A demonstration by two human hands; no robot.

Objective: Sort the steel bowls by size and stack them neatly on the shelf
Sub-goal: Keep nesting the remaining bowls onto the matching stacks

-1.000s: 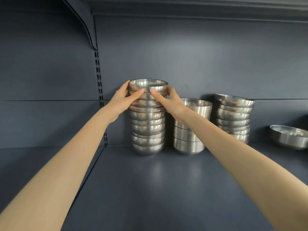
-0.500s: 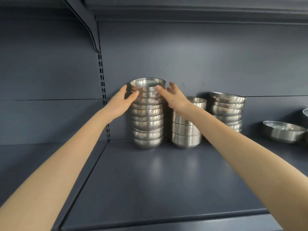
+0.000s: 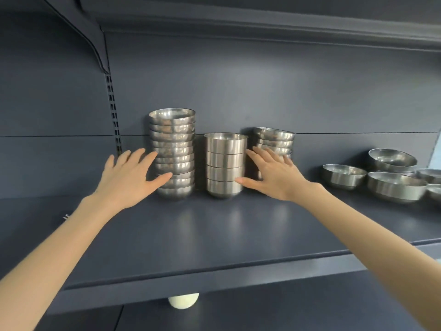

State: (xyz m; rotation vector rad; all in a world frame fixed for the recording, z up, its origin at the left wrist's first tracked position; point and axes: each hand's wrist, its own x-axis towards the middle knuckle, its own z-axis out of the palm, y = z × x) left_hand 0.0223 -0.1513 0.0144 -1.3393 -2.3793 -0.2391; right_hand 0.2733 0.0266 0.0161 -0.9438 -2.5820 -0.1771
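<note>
Three stacks are standing side by side at the back of the shelf (image 3: 214, 235), and that's looking like the bulk of the job done. The tall stack (image 3: 171, 149) of round bowls is rising on the left. The middle stack (image 3: 225, 161) of straighter-sided bowls is sitting just beside it, and the third stack (image 3: 274, 138) of wider bowls is showing just to the right of that. The left grip (image 3: 128, 180) is hanging released with fingers spread, grasping nothing; its thumb and forefinger are appearing to touch the tall stack's lower left side. The right grip (image 3: 276, 179) is mirroring it, released and splayed, with the thumb tip resting against the middle stack's lower bowls. Its fingers are reaching across in front of the third stack and hiding that stack's lower half. I'm reading this as steadying or squaring up the piles rather than lifting anything. What's remaining is sitting well apart on the right: a small loose bowl (image 3: 343, 175), a bigger bowl (image 3: 396, 188) just beside it, and another bowl (image 3: 392, 160) behind them, seemingly resting on something I cannot make out. More rims are being cut off at the frame's edge. Those loose ones are waiting to be sized and nested onto matching piles, so I'm judging the task as well past halfway but not finished. The tall stack is the one I'm watching, since it's looking the likeliest to topple if nudged sideways.
</note>
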